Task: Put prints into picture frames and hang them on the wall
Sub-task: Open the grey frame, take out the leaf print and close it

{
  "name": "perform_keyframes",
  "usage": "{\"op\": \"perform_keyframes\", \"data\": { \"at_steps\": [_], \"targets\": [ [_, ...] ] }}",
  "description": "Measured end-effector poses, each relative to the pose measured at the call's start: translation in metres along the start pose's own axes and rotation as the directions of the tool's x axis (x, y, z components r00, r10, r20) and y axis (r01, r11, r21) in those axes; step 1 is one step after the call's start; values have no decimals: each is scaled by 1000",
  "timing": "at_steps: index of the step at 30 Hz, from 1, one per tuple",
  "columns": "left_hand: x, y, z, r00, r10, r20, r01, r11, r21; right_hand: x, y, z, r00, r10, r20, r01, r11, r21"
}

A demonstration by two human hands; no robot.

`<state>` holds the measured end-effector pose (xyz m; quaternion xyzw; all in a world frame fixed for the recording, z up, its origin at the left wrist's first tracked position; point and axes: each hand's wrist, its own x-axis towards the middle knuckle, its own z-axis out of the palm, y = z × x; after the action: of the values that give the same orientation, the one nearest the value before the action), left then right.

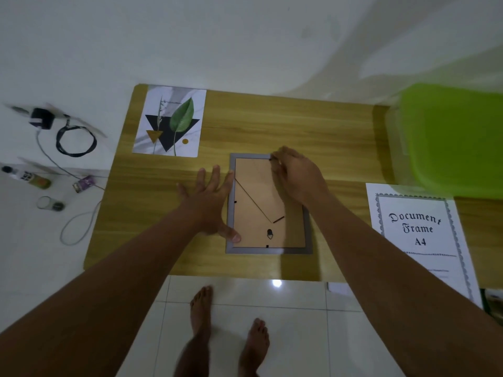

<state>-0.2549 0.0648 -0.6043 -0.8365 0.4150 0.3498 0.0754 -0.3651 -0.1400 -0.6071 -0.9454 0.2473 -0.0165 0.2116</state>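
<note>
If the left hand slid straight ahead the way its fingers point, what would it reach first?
Probably the leaf print. The left hand lies flat beside the picture frame, fingers aimed up the table and slightly right, so it might pass just right of the print instead.

White bordered sheet (420, 235) at table's right edge reads "Document Frame A4" in blackletter; smaller print beneath it too blurred to read.

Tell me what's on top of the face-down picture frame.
Both hands: left hand flat on the picture frame edge, right hand fingering a far-corner clip. Whatever lies beneath the backing board is hidden.
</note>
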Motion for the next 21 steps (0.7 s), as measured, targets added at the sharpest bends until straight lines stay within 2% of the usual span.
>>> {"op": "perform_keyframes", "data": {
  "at_steps": [6, 21],
  "targets": [
    [-1, -1, 0, 1000, 5, 16, -5, 1000, -14, 16, -1, 5, 995, 6, -101, -12, 999, -52],
    [-2, -1, -2, 1000, 12, 29, -11, 999, -44, 26, 2, 7, 988, -67, -141, 57, 996, -74]
  ]
}}
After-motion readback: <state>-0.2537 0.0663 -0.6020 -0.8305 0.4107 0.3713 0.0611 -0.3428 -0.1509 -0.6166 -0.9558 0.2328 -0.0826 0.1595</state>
